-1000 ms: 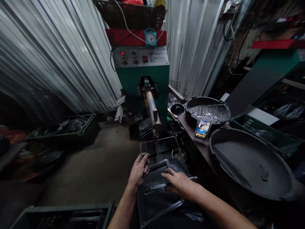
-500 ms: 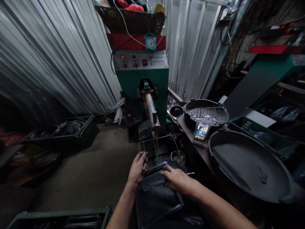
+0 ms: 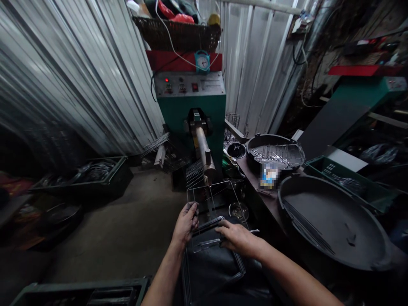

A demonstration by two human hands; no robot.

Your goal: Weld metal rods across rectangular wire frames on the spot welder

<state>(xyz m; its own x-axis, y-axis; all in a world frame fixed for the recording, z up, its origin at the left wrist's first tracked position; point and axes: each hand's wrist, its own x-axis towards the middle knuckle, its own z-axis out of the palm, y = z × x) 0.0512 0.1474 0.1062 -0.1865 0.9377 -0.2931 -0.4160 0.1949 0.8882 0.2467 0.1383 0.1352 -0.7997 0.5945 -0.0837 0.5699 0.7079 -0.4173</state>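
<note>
My left hand is closed on the left side of a thin wire frame. The far edge of this frame is at the tip of the machine's metal arm. On the right, my right hand has its fingers bent together at the near part of the wires; the fingertips are partly hidden. More bent wire frames lie below my hands on a dark cover.
A green machine with a control panel stands ahead. At right are a round black tray with rods, another round tray and a green crate. Crates stand left and near left.
The view has tipped up slightly, so the machine sits a little lower in the picture. Both hands keep nearly the same place and grip on the wire.
</note>
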